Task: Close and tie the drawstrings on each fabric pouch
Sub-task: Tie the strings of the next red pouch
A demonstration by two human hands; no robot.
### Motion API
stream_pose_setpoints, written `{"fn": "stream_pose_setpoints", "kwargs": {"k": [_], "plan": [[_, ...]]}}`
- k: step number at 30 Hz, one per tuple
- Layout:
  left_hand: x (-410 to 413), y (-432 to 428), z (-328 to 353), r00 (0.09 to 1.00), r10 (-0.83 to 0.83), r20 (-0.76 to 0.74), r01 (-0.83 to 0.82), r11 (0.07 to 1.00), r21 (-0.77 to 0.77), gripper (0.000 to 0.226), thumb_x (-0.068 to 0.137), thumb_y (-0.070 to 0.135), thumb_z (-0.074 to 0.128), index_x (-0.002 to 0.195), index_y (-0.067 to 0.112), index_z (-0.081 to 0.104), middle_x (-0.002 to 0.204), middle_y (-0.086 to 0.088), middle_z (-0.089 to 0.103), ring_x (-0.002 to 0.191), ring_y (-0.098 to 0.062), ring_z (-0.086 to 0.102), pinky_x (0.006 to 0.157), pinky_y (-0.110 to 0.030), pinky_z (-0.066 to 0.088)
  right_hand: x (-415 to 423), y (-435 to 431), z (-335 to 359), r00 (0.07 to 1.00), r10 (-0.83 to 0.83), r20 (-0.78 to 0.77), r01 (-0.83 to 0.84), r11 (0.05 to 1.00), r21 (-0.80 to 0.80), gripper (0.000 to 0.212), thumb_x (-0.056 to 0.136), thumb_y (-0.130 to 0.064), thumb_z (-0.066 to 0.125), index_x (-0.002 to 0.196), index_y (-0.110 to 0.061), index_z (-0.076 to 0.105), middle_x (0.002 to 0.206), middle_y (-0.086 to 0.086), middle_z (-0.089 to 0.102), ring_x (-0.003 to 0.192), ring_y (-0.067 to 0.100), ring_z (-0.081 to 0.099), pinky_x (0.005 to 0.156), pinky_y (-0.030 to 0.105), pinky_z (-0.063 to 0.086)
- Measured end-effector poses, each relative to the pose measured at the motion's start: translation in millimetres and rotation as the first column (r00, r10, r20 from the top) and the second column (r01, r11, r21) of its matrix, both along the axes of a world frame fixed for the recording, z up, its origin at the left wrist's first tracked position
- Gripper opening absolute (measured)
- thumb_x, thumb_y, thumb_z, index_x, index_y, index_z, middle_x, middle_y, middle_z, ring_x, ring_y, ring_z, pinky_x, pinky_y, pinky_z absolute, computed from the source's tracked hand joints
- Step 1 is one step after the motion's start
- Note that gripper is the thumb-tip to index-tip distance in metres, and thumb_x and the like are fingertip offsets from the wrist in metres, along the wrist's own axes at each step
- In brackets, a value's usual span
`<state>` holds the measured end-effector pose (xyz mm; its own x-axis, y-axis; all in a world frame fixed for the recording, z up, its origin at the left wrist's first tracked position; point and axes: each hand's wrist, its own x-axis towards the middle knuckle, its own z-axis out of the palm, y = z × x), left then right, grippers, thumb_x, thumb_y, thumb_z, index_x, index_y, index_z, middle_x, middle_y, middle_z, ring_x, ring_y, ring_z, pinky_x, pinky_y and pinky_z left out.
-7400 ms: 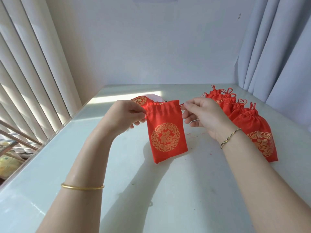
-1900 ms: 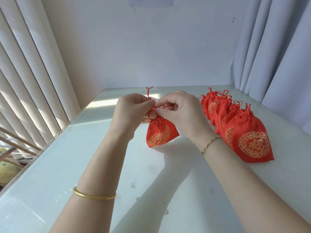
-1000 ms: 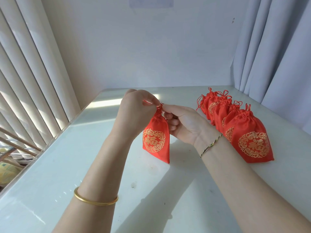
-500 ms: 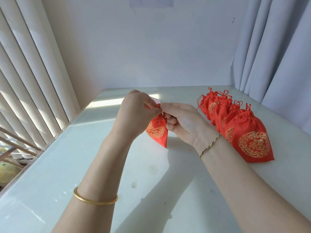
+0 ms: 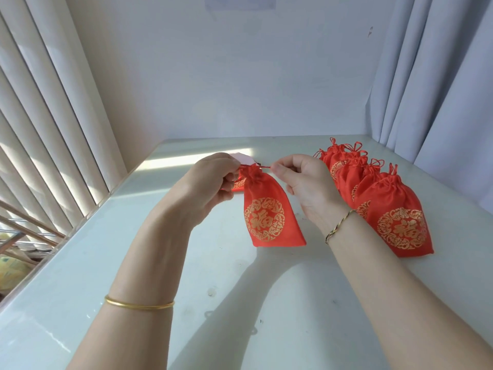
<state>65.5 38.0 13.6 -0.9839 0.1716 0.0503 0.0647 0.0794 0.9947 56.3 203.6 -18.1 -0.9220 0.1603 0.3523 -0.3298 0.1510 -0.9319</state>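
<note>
Both hands pinch a red drawstring (image 5: 262, 166), left hand (image 5: 210, 188) and right hand (image 5: 306, 182) pulling opposite ends above a gathered red fabric pouch (image 5: 269, 209).

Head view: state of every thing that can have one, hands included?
Held pouch: mouth cinched shut; knot unclear.
Drawstring: taut between both hands.
Left hand: pinches the string's left end.
Right hand: pinches its right end.
Pouch row: cinched, strings tied, lying on the table.
Hidden pouch: behind the left hand, cannot tell.
</note>
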Motion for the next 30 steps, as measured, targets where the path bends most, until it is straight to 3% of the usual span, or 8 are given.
{"fn": "stream_pose_setpoints", "kwargs": {"k": [3, 6, 10, 14, 16, 20, 26, 30], "plan": [[1.8, 3.0, 1.3, 0.993, -0.112, 0.023, 0.11, 0.991, 0.072, 0.037, 0.091, 0.002, 0.039, 0.058, 0.016, 0.042, 0.061, 0.001, 0.034, 0.055, -0.012, 0.028, 0.05, -0.021, 0.029, -1.5, 0.9, -0.2, 0.999, -0.042, -0.029, 0.043, 0.998, 0.041, 0.022, 0.085, -0.006, 0.064, 0.067, -0.018, 0.061, 0.059, -0.008, 0.052, 0.048, -0.006, 0.047, 0.054, 0.01, 0.038], [3.8, 6.7, 2.1, 0.986, -0.163, 0.027, 0.158, 0.978, 0.135, 0.05, 0.091, 0.002, 0.04, 0.046, 0.02, 0.052, 0.06, 0.002, 0.036, 0.054, -0.012, 0.029, 0.05, -0.021, 0.03, -2.9, 2.8, -2.2, 0.998, -0.056, 0.013, 0.056, 0.998, 0.003, 0.018, 0.084, -0.009, 0.065, 0.069, -0.018, 0.064, 0.067, -0.003, 0.06, 0.068, 0.009, 0.057, 0.069, 0.028, 0.049], [6.0, 13.9, 1.8, 0.995, -0.09, 0.032, 0.085, 0.986, 0.145, 0.029, 0.091, 0.004, 0.043, 0.065, 0.013, 0.051, 0.062, 0.0, 0.04, 0.054, -0.012, 0.034, 0.053, -0.023, 0.035, 5.4, 1.1, -1.1, 0.994, -0.008, 0.112, -0.002, 0.996, 0.09, 0.016, 0.092, -0.021, 0.057, 0.078, -0.02, 0.064, 0.069, -0.009, 0.059, 0.058, 0.002, 0.052, 0.056, 0.02, 0.04], [9.0, 25.1, 3.8, 0.999, -0.03, 0.036, 0.022, 0.98, 0.199, 0.026, 0.092, 0.007, 0.044, 0.067, 0.01, 0.048, 0.06, -0.002, 0.038, 0.05, -0.012, 0.036, 0.048, -0.022, 0.038, 29.0, 13.3, 8.6, 0.967, 0.169, 0.189, -0.175, 0.985, 0.013, 0.024, 0.09, -0.049, 0.049, 0.105, -0.032, 0.058, 0.107, -0.016, 0.061, 0.079, 0.0, 0.061, 0.072, 0.026, 0.053], [12.7, 30.0, 4.5, 0.998, -0.032, 0.053, 0.018, 0.97, 0.243, 0.026, 0.093, 0.008, 0.045, 0.067, 0.01, 0.048, 0.06, -0.002, 0.039, 0.049, -0.011, 0.037, 0.046, -0.022, 0.039, 41.8, 26.7, 5.5, 0.984, 0.083, 0.157, -0.104, 0.985, 0.135, 0.042, 0.081, -0.036, 0.067, 0.119, -0.024, 0.052, 0.123, -0.009, 0.056, 0.096, 0.005, 0.061, 0.085, 0.032, 0.053], [24.7, 49.2, 5.3, 0.975, -0.213, 0.065, 0.187, 0.939, 0.288, 0.024, 0.093, 0.018, 0.052, 0.071, 0.012, 0.054, 0.063, 0.0, 0.045, 0.053, -0.01, 0.042, 0.05, -0.021, 0.043, 71.9, 59.6, -5.2, 0.998, -0.057, 0.0, 0.055, 0.96, 0.274, 0.017, 0.08, -0.006, 0.069, 0.083, -0.022, 0.063, 0.085, 0.001, 0.068, 0.077, 0.015, 0.064, 0.078, 0.031, 0.051], [45.6, 99.7, -21.0, 0.951, -0.31, 0.017, 0.306, 0.928, -0.21, 0.04, 0.082, 0.025, 0.069, 0.116, 0.014, 0.053, 0.101, -0.001, 0.056, 0.08, -0.012, 0.057, 0.067, -0.024, 0.049, 108.8, 134.5, -14.4, 0.983, -0.166, 0.08, 0.155, 0.98, 0.127, 0.02, 0.082, -0.001, 0.066, 0.074, -0.02, 0.066, 0.07, -0.002, 0.067, 0.058, 0.0, 0.059, 0.057, 0.012, 0.046], [52.7, 149.8, -42.0, 0.936, -0.352, -0.005, 0.323, 0.863, -0.39, 0.009, 0.086, 0.012, 0.065, 0.091, 0.01, 0.058, 0.076, 0.0, 0.057, 0.066, -0.009, 0.053, 0.056, -0.019, 0.046, 114.7, 163.3, -26.6, 0.962, -0.236, 0.137, 0.228, 0.971, 0.072, 0.014, 0.082, -0.002, 0.066, 0.078, -0.015, 0.068, 0.073, 0.002, 0.066, 0.065, 0.01, 0.062, 0.062, 0.02, 0.05]]}}
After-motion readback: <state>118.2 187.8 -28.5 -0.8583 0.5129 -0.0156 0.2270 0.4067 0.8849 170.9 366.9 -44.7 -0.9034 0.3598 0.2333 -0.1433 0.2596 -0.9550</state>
